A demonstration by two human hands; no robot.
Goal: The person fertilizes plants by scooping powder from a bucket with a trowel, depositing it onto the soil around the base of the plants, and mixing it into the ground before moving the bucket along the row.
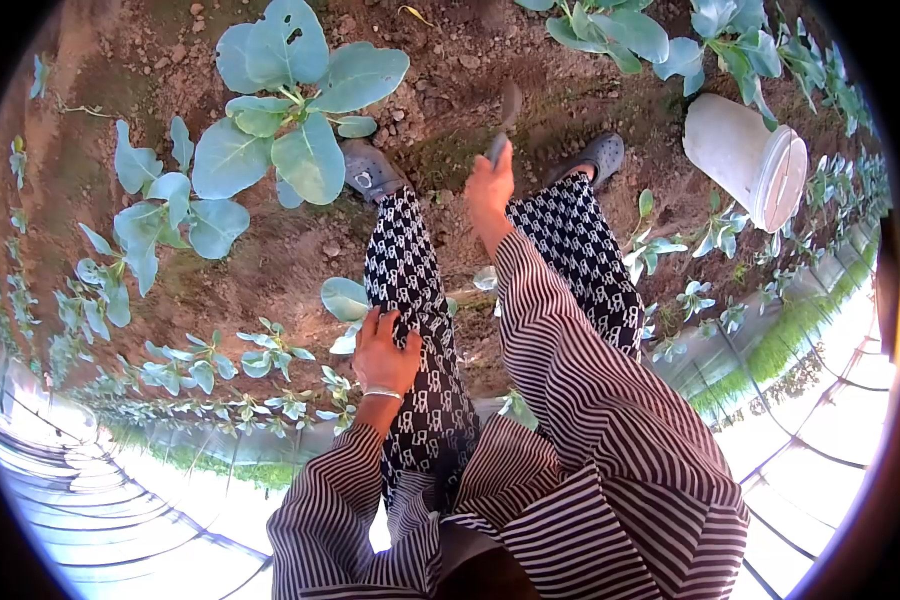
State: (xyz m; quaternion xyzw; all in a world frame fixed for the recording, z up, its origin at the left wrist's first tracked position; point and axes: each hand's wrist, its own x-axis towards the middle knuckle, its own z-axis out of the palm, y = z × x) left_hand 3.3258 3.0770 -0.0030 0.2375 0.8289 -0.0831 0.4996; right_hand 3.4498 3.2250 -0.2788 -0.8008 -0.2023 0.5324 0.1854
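Observation:
My right hand (490, 192) is closed around the grey handle of a small hand tool with a curved, brownish blade (511, 103). Its blade points away from me, over the soil between my two grey clogs (604, 156); I cannot tell whether the tip touches the ground. My left hand (386, 358), with a pale bracelet at the wrist, lies on my left leg in patterned trousers (407, 260), fingers spread and holding nothing. Left of my left foot grows a large broad-leaved plant (307, 155), one leaf with holes in it.
A dirty white bucket (732, 150) lies tilted among the plants at the right. Leafy seedlings (200, 365) grow in rows on both sides of the brown soil (270, 290). Curved greenhouse framing (120, 520) shows along the lower edges.

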